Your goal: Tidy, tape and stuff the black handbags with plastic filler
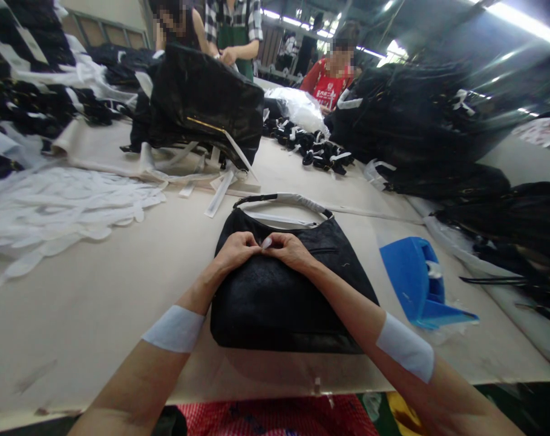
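Note:
A black handbag point(275, 303) lies flat on the table, its curved handle point(297, 198) partly wrapped in white and pointing away from me. Over the upper middle of the bag, my left hand point(239, 249) and my right hand point(289, 249) meet with their fingertips nearly touching. The fingers of both hands are closed in a pinch. A small white piece point(267, 243) shows at the right fingertips; its kind is not clear. What the left fingertips pinch is hidden. A short zip point(324, 250) runs across the bag right of my right hand.
A blue plastic holder point(408, 275) stands on the table point(93, 339) to the right. White strips point(66, 209) are heaped at left. Black bags pile up at right point(406, 115), and another large black bag point(206, 100) is ahead. Several people are beyond the table.

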The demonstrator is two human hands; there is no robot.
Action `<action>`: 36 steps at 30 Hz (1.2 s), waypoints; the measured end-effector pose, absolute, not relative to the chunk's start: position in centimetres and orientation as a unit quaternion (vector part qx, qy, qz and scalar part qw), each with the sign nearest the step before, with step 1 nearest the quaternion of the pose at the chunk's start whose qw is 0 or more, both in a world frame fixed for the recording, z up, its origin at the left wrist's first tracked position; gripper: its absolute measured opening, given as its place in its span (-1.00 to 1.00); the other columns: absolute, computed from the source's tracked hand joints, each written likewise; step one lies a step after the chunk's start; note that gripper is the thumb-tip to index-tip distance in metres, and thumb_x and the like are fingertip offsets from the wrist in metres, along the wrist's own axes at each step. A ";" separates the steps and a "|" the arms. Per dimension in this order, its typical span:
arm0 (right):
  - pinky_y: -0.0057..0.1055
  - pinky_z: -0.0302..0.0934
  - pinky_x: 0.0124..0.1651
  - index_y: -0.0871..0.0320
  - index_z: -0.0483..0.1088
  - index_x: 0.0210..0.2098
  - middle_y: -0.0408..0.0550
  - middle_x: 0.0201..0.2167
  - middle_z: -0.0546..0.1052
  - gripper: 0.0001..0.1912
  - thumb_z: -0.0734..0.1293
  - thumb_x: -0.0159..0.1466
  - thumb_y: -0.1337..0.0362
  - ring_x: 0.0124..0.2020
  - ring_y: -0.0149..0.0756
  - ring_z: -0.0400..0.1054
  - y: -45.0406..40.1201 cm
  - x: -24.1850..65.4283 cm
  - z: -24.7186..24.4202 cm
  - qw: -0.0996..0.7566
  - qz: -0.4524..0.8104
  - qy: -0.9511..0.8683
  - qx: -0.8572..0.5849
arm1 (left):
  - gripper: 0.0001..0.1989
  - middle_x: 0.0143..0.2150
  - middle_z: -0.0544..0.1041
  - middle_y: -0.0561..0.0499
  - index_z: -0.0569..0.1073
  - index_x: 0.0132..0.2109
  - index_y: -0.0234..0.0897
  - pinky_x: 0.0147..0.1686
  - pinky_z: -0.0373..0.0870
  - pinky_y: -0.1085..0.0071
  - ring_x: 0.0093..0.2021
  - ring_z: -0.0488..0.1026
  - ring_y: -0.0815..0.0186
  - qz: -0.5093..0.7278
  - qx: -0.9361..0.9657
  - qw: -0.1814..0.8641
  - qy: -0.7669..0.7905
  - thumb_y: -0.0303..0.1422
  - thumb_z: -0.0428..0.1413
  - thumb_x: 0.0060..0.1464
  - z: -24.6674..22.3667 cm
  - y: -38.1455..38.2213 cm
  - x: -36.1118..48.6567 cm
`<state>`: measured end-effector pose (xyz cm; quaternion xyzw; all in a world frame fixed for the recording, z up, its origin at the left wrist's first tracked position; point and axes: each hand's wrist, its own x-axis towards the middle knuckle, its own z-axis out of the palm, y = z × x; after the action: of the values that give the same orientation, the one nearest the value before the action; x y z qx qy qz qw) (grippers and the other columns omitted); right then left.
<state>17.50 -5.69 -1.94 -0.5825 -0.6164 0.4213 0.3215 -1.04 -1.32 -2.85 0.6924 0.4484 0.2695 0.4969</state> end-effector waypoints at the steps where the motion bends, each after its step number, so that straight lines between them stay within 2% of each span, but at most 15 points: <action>1: -0.45 0.23 -0.24 0.12 0.50 -0.38 -0.24 -0.50 0.47 -0.82 0.44 0.08 0.15 -0.41 -0.37 0.32 -5.7 17.5 -1.9 0.322 0.422 -0.617 -0.581 | -0.83 -0.46 0.48 0.06 0.49 -0.45 -0.31 -0.35 0.26 0.41 -0.38 0.38 0.32 0.280 0.698 0.483 0.449 -0.30 0.26 -0.14 -2.9 -1.3 -1.0; 2: -0.46 0.22 -0.25 0.12 0.49 -0.39 -0.24 -0.52 0.45 -0.81 0.44 0.08 0.14 -0.42 -0.37 0.31 -5.6 17.5 -2.0 0.324 0.422 -0.618 -0.579 | -0.81 -0.43 0.48 0.06 0.51 -0.38 -0.31 -0.34 0.29 0.41 -0.37 0.39 0.32 0.294 0.698 0.476 0.447 -0.30 0.28 -0.15 -3.0 -1.2 -1.0; 4: -0.46 0.21 -0.25 0.13 0.48 -0.41 -0.24 -0.52 0.44 -0.80 0.44 0.08 0.13 -0.42 -0.37 0.30 -5.6 17.5 -2.1 0.329 0.426 -0.619 -0.572 | -0.64 -0.31 0.49 0.06 0.54 -0.18 -0.30 -0.29 0.35 0.40 -0.35 0.39 0.34 0.327 0.687 0.475 0.442 -0.32 0.32 -0.21 -3.0 -1.2 -0.9; 6: -0.45 0.22 -0.23 0.13 0.47 -0.41 -0.24 -0.51 0.45 -0.79 0.44 0.09 0.12 -0.42 -0.37 0.30 -5.6 17.5 -2.2 0.333 0.428 -0.619 -0.567 | -0.56 -0.23 0.50 0.04 0.55 -0.10 -0.28 -0.25 0.38 0.39 -0.34 0.40 0.35 0.335 0.688 0.479 0.430 -0.33 0.34 -0.22 -3.0 -1.1 -0.9; 9: -0.45 0.23 -0.22 0.13 0.47 -0.41 -0.24 -0.52 0.45 -0.80 0.43 0.09 0.13 -0.41 -0.37 0.31 -5.5 17.5 -2.4 0.328 0.422 -0.617 -0.577 | -0.83 -0.34 0.52 0.03 0.57 -0.33 -0.30 -0.25 0.35 0.38 -0.32 0.43 0.31 0.305 0.713 0.478 0.413 -0.33 0.27 -0.14 -2.8 -1.2 -0.9; 11: -0.45 0.23 -0.22 0.13 0.47 -0.42 -0.24 -0.52 0.45 -0.82 0.43 0.09 0.14 -0.42 -0.37 0.31 -5.4 17.5 -2.5 0.320 0.416 -0.616 -0.587 | -0.89 -0.43 0.51 0.05 0.54 -0.43 -0.30 -0.26 0.32 0.38 -0.34 0.43 0.30 0.294 0.720 0.474 0.412 -0.34 0.22 -0.11 -2.6 -1.3 -0.9; 17: -0.46 0.25 -0.21 0.13 0.49 -0.43 -0.22 -0.51 0.47 -0.81 0.44 0.08 0.14 -0.38 -0.35 0.34 -5.3 17.5 -2.3 0.301 0.400 -0.615 -0.610 | -0.86 -0.47 0.54 0.05 0.55 -0.43 -0.30 -0.28 0.31 0.39 -0.37 0.44 0.29 0.284 0.731 0.479 0.394 -0.32 0.16 -0.13 -2.2 -1.5 -1.1; 24: -0.48 0.23 -0.24 0.11 0.48 -0.47 -0.22 -0.51 0.47 -0.86 0.43 0.05 0.18 -0.36 -0.34 0.34 -5.2 17.3 -2.0 0.287 0.382 -0.616 -0.627 | -0.79 -0.48 0.53 0.03 0.55 -0.45 -0.33 -0.33 0.32 0.41 -0.40 0.42 0.31 0.271 0.705 0.523 0.395 -0.24 0.21 -0.15 -1.9 -1.5 -1.4; 29: -0.49 0.20 -0.28 0.11 0.49 -0.48 -0.21 -0.52 0.47 -0.88 0.43 0.04 0.20 -0.38 -0.35 0.33 -5.0 17.3 -1.9 0.288 0.377 -0.610 -0.635 | -0.83 -0.39 0.59 -0.01 0.58 -0.39 -0.31 -0.22 0.38 0.37 -0.31 0.49 0.24 0.267 0.753 0.475 0.367 -0.33 0.14 -0.11 -1.7 -1.2 -1.6; 32: -0.46 0.20 -0.29 0.11 0.52 -0.49 -0.19 -0.54 0.48 -0.90 0.45 0.03 0.21 -0.40 -0.34 0.34 -4.8 17.4 -1.9 0.282 0.384 -0.600 -0.643 | -0.76 -0.33 0.60 0.00 0.59 -0.35 -0.28 -0.11 0.38 0.35 -0.25 0.50 0.23 0.254 0.798 0.423 0.346 -0.45 0.03 -0.15 -1.5 -1.2 -1.8; 36: -0.44 0.21 -0.32 0.12 0.55 -0.49 -0.19 -0.57 0.47 -0.89 0.46 0.02 0.22 -0.44 -0.33 0.34 -4.4 17.4 -2.0 0.286 0.403 -0.588 -0.641 | -0.72 -0.33 0.58 0.02 0.57 -0.34 -0.26 -0.04 0.37 0.33 -0.23 0.48 0.23 0.250 0.810 0.410 0.337 -0.47 -0.02 -0.16 -1.4 -1.3 -2.0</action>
<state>17.36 -4.42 -2.02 -0.6408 -0.5876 0.4032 0.2858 -1.99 -1.32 -1.44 0.8099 0.3372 0.2500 0.4097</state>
